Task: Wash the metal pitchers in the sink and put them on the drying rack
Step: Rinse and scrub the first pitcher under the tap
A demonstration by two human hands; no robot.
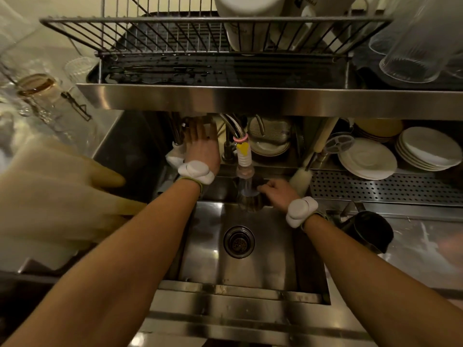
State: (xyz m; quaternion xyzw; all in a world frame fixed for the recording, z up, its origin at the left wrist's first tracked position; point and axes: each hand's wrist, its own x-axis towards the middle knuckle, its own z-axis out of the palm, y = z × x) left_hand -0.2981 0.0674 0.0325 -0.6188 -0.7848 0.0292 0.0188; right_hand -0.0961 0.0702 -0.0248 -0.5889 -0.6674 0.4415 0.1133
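Observation:
My right hand (278, 194) grips a small metal pitcher (250, 201) and holds it under the faucet nozzle (245, 159), where water runs into it above the steel sink (205, 256). My left hand (201, 144) reaches up behind the faucet with its fingers spread; what it touches under the shelf is hidden. A second, dark metal pitcher (367, 230) stands on the counter to the right of the sink. The wire drying rack (175, 33) sits on the shelf above.
White mugs (248, 21) and clear glasses (416, 46) stand in the rack at the right. Stacked white plates (368, 159) and saucers lie on a perforated tray (375, 186) at the right. A bottle brush (300, 179) leans by the faucet. Pale rubber gloves (57, 194) hang at the left.

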